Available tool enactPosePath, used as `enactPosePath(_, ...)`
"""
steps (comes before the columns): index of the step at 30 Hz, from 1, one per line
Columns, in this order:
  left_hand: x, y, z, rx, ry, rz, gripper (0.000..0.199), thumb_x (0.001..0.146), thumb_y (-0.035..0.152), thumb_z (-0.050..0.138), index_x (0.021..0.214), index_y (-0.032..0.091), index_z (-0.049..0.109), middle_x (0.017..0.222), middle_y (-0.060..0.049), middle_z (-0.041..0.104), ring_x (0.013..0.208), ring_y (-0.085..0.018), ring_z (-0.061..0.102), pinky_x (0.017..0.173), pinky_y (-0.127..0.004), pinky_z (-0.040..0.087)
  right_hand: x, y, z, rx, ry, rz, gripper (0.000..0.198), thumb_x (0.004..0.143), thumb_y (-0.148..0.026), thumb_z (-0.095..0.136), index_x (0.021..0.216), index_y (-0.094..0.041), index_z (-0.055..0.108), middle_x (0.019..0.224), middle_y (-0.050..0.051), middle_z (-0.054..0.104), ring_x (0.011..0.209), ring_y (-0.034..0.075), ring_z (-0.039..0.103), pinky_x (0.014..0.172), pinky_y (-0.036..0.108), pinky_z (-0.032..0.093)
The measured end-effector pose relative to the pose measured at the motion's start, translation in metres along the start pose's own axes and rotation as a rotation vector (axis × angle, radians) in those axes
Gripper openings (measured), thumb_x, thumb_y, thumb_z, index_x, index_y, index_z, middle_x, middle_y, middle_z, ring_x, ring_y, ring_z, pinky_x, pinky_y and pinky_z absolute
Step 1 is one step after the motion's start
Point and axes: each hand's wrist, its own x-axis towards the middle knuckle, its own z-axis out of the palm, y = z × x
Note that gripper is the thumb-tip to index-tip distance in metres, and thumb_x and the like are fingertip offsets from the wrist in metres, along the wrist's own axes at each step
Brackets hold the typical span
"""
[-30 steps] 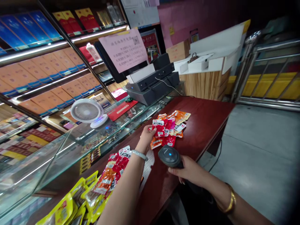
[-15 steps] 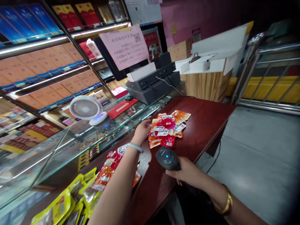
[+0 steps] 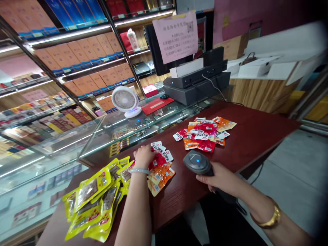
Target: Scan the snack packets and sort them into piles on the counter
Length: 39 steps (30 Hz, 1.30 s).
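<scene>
My right hand (image 3: 225, 177) grips a black handheld barcode scanner (image 3: 197, 162), which shows a small blue light. My left hand (image 3: 144, 156), with a pale bangle at the wrist, rests on the near pile of red and orange snack packets (image 3: 160, 171). Its fingers are curled on a red snack packet (image 3: 159, 159); the fingertips are partly hidden. Beyond the scanner lies a second pile of similar packets (image 3: 205, 135), with one red-and-white packet (image 3: 180, 134) at its left edge. Yellow snack bags (image 3: 94, 198) are heaped left of my left forearm.
The dark red tabletop (image 3: 258, 126) adjoins a glass display counter (image 3: 102, 140). On the counter stand a white fan (image 3: 125, 99), a red mat (image 3: 157, 106) and a black register unit (image 3: 194, 85) below a monitor with a pink notice (image 3: 176, 37). Shelves of boxes (image 3: 84, 51) rise behind.
My left hand has moved from the far packet pile back to the near one. A red-and-white packet now shows at the far pile's left edge. The view has turned left; the scanner stays in my right hand.
</scene>
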Motion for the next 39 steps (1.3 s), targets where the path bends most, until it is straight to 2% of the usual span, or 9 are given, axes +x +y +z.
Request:
enactPosePath(7, -0.002, -0.019, 0.011, -0.013, 0.042, 0.011, 0.041, 0.085, 0.055, 0.055, 0.098, 0.019, 0.068, 0.112, -0.019, 0.068, 0.112, -0.037, 0.059, 0.091, -0.047, 0.041, 0.02, -0.019, 0.012, -0.113, -0.031, 0.015, 0.041, 0.081, -0.05, 0.071, 0.101, -0.017, 0.057, 0.053, -0.005, 0.058, 0.044, 0.015, 0.059, 0.044, 0.025, 0.048)
enactPosePath(11, -0.002, -0.018, 0.008, -0.141, 0.065, -0.007, 0.033, 0.084, 0.053, 0.058, 0.091, 0.022, 0.067, 0.104, -0.013, 0.071, 0.107, -0.033, 0.062, 0.088, -0.042, 0.041, 0.03, -0.038, 0.017, -0.119, -0.067, -0.004, 0.045, 0.08, -0.05, 0.072, 0.107, -0.017, 0.057, 0.057, -0.005, 0.058, 0.044, 0.014, 0.058, 0.043, 0.024, 0.049)
enactPosePath(15, -0.004, -0.017, 0.002, -0.418, 0.208, -0.079, 0.02, 0.086, 0.042, 0.058, 0.093, 0.025, 0.063, 0.09, -0.006, 0.073, 0.086, -0.024, 0.065, 0.074, -0.031, 0.04, 0.035, -0.047, 0.022, -0.141, -0.1, -0.012, 0.044, 0.08, -0.05, 0.072, 0.107, -0.018, 0.058, 0.054, -0.006, 0.057, 0.043, 0.013, 0.058, 0.042, 0.023, 0.048)
enactPosePath(19, 0.001, -0.017, 0.007, -0.772, 0.37, -0.142, 0.019, 0.087, 0.042, 0.054, 0.089, 0.024, 0.06, 0.082, -0.002, 0.069, 0.071, -0.017, 0.06, 0.065, -0.026, 0.038, 0.039, -0.049, 0.028, -0.146, -0.124, -0.001, 0.046, 0.08, -0.051, 0.073, 0.107, -0.018, 0.059, 0.053, -0.006, 0.056, 0.043, 0.014, 0.059, 0.042, 0.022, 0.047)
enactPosePath(21, 0.007, -0.014, 0.015, -0.971, 0.388, -0.132, 0.02, 0.088, 0.041, 0.051, 0.087, 0.022, 0.059, 0.077, 0.0, 0.065, 0.066, -0.014, 0.056, 0.063, -0.024, 0.038, 0.043, -0.052, 0.031, -0.165, -0.133, -0.011, 0.047, 0.079, -0.053, 0.073, 0.107, -0.017, 0.059, 0.053, -0.006, 0.057, 0.042, 0.014, 0.059, 0.042, 0.023, 0.047)
enactPosePath(25, 0.012, 0.004, 0.026, -1.254, 0.318, -0.059, 0.02, 0.086, 0.039, 0.05, 0.087, 0.02, 0.057, 0.068, 0.003, 0.057, 0.056, -0.01, 0.047, 0.056, -0.021, 0.036, 0.052, -0.061, 0.034, -0.221, -0.112, -0.014, 0.043, 0.08, -0.051, 0.073, 0.1, -0.017, 0.059, 0.05, -0.005, 0.059, 0.042, 0.014, 0.059, 0.044, 0.023, 0.047)
enactPosePath(28, 0.007, 0.021, 0.027, -1.323, 0.285, -0.005, 0.018, 0.084, 0.038, 0.054, 0.087, 0.02, 0.056, 0.065, 0.005, 0.054, 0.053, -0.009, 0.044, 0.052, -0.021, 0.034, 0.055, -0.064, 0.032, -0.222, -0.078, -0.001, 0.038, 0.081, -0.049, 0.073, 0.095, -0.018, 0.057, 0.048, -0.005, 0.059, 0.042, 0.014, 0.058, 0.045, 0.023, 0.047)
enactPosePath(33, -0.003, 0.038, 0.023, -1.353, 0.224, -0.012, 0.016, 0.084, 0.036, 0.055, 0.085, 0.02, 0.057, 0.065, 0.003, 0.057, 0.051, -0.009, 0.045, 0.049, -0.021, 0.033, 0.054, -0.055, 0.027, -0.171, -0.082, 0.021, 0.036, 0.082, -0.048, 0.071, 0.097, -0.018, 0.056, 0.048, -0.005, 0.058, 0.041, 0.014, 0.057, 0.043, 0.023, 0.046)
enactPosePath(39, 0.002, 0.043, 0.032, -1.28, 0.292, -0.046, 0.016, 0.087, 0.036, 0.056, 0.085, 0.02, 0.058, 0.062, 0.004, 0.056, 0.052, -0.009, 0.046, 0.05, -0.02, 0.031, 0.047, -0.036, 0.019, -0.155, -0.062, 0.039, 0.037, 0.082, -0.047, 0.07, 0.098, -0.017, 0.055, 0.05, -0.006, 0.058, 0.043, 0.013, 0.057, 0.044, 0.024, 0.047)
